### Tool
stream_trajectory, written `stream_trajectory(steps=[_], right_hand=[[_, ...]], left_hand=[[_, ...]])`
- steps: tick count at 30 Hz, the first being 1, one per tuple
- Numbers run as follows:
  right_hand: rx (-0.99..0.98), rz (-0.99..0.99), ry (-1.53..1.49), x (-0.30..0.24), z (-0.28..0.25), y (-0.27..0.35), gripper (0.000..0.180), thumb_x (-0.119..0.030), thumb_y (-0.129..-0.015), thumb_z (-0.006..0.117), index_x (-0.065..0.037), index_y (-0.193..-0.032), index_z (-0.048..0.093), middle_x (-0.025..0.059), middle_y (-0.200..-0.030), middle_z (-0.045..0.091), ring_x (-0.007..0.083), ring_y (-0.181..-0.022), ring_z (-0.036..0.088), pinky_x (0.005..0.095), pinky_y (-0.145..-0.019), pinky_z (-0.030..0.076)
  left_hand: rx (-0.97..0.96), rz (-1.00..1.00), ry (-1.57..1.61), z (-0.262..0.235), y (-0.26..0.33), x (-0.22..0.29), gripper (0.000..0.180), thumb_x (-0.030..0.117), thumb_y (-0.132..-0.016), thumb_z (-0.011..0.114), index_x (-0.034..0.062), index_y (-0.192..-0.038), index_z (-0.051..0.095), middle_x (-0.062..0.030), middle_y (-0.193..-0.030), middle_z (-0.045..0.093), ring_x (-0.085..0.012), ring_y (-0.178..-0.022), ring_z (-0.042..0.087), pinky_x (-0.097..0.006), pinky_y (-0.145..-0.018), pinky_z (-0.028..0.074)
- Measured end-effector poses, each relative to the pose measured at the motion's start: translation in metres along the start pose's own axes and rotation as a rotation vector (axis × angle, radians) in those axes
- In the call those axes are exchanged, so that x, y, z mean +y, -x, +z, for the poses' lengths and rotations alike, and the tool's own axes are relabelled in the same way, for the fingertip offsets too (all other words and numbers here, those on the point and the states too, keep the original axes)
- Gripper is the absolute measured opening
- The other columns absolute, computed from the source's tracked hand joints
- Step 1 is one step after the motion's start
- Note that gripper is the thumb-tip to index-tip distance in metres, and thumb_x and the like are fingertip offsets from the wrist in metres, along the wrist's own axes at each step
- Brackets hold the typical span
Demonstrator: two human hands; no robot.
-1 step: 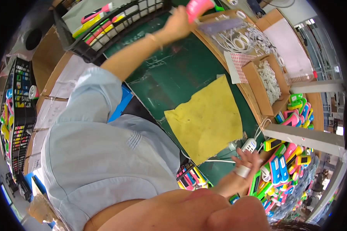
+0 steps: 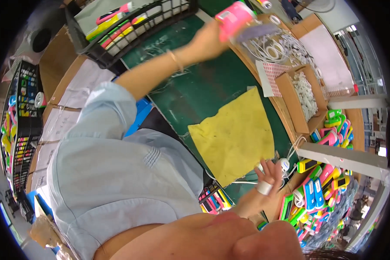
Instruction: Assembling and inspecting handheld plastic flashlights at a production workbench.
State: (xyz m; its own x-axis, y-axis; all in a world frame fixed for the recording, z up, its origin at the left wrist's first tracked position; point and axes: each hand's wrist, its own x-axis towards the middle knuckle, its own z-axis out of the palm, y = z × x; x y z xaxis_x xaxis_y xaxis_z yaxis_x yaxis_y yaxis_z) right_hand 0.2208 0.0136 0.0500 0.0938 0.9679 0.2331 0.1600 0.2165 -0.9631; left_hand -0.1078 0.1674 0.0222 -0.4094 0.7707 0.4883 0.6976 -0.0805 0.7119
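My left hand (image 2: 210, 41), at the far end of the green table (image 2: 212, 65), is closed around a pink flashlight (image 2: 234, 19) with a pale label. A blurred greyish-purple strip (image 2: 258, 31) lies beside it; whether it touches the flashlight I cannot tell. Holding nothing, my right hand (image 2: 266, 177) is raised with its fingers apart, a white wrap around part of it. It hovers by the near corner of a yellow cloth (image 2: 234, 134) and partly covers a white power strip (image 2: 285, 164). My face hides some of that forearm.
A black basket (image 2: 134, 37) of colourful flashlights stands at the upper left. Along the right lie coiled white cables (image 2: 273, 50) and a cardboard box (image 2: 286, 99) of small white parts. Below are a grey post (image 2: 342, 157) and piled flashlights (image 2: 316, 195).
My left hand has moved right and slightly down in the picture with the pink flashlight. My right hand has shifted a little up and left, now covering more of the power strip.
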Motion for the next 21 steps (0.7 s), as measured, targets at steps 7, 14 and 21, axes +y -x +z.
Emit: stream_trajectory(steps=[7, 14, 21], right_hand=[[0.288, -0.399, -0.08, 0.008, 0.07, 0.023, 0.031, -0.017, -0.079, 0.063, 0.007, -0.096, 0.053, 0.0136, -0.086, 0.057, 0.0219, -0.068, 0.058, 0.0322, -0.058, 0.052], [-0.25, 0.026, 0.156, 0.028, 0.063, 0.042, 0.063, -0.024, -0.074, 0.07, 0.004, -0.122, 0.04, 0.0159, -0.11, 0.05, 0.026, -0.102, 0.051, 0.0335, -0.087, 0.04], [-0.117, -0.001, -0.003, 0.041, 0.049, 0.043, 0.047, -0.007, -0.084, 0.055, 0.003, -0.126, 0.037, 0.0118, -0.108, 0.05, 0.0149, -0.093, 0.052, 0.025, -0.078, 0.043]], left_hand=[[-0.525, 0.554, 0.666, -0.01, 0.191, 0.104, 0.07, 0.032, -0.072, 0.065, 0.0027, -0.128, 0.035, -0.0197, -0.119, 0.036, -0.0358, -0.114, 0.032, -0.043, -0.096, 0.027], [-0.877, -0.269, 1.132, 0.006, 0.193, 0.078, 0.048, 0.024, -0.079, 0.064, 0.0002, -0.117, 0.047, -0.0086, -0.107, 0.052, -0.0159, -0.1, 0.049, -0.03, -0.084, 0.041], [-0.688, -0.685, 1.41, 0.007, 0.165, 0.086, 0.028, 0.02, -0.084, 0.059, 0.0032, -0.104, 0.046, -0.0063, -0.081, 0.056, -0.0169, -0.071, 0.06, -0.03, -0.063, 0.051]])
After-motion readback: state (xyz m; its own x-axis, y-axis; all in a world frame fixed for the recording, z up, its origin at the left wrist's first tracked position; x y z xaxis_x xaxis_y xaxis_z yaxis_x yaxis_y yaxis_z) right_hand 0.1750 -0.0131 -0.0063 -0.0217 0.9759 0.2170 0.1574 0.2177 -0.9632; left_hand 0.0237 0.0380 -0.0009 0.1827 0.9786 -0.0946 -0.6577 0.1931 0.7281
